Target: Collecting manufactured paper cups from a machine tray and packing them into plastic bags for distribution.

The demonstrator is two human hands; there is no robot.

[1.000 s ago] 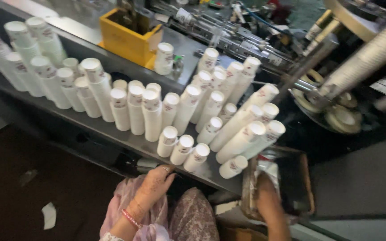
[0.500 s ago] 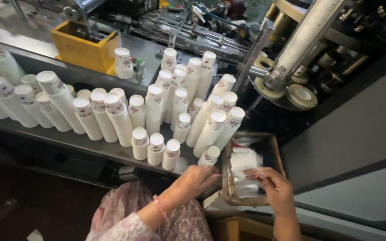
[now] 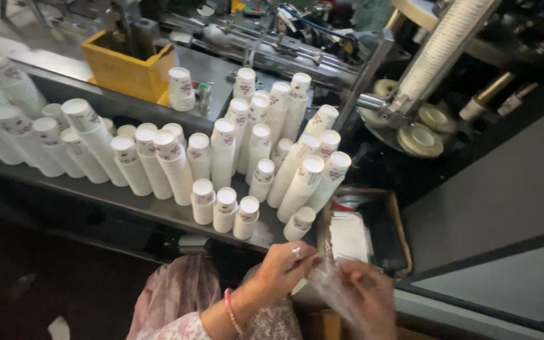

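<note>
Lower centre of frame: left hand (image 3: 284,267), ring on one finger, pink bangle at the wrist, fingers pinched on the edge of a clear plastic bag (image 3: 332,286). Right hand (image 3: 366,299) just beside it, lower right, fingers curled into the same bag, gripping the film. Bag hangs between both hands, in front of a brown cardboard box (image 3: 398,226). Above, a metal shelf (image 3: 127,201) carries many upturned stacks of white paper cups (image 3: 221,157). Yellow bin (image 3: 127,69) upper left. Long cup stack in the machine chute (image 3: 442,47) upper right.
</note>
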